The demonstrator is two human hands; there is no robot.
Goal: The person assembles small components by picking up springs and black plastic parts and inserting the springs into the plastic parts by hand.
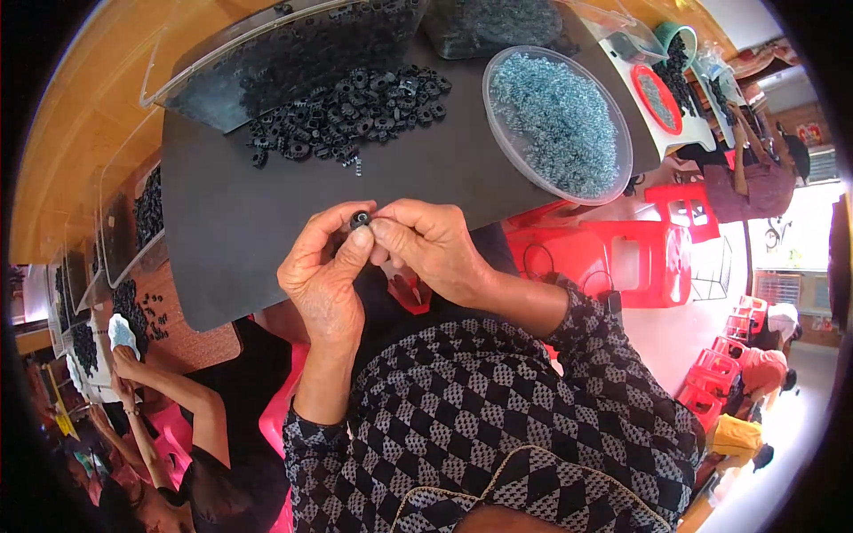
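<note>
Work surface is a dark grey matte tabletop [231, 213], warped at its edges by the lens. Nearest: wearer's black-and-white diamond-patterned top [498, 400]. Over the table's near edge, left hand [324, 275] and right hand [435, 244] meet, both bare, fingertips pinching one small round black plastic part [360, 218] between them; its end faces up, with a lighter ring inside. Can't tell which hand carries the load. Just beyond, a single small metal coil spring [358, 166] lies by itself on the table, close to a loose heap of small black plastic parts [355, 111] in front of a clear plastic bin [204, 102]. Right of the heap, a round translucent tub [505, 147] holds a mass of pale blue-grey springs [560, 120]. Off to the right, a red plastic stool [671, 262]. Farther right, a red dish [676, 123] of small grey pieces near a green bucket [661, 37]. Co-workers sit both sides.
</note>
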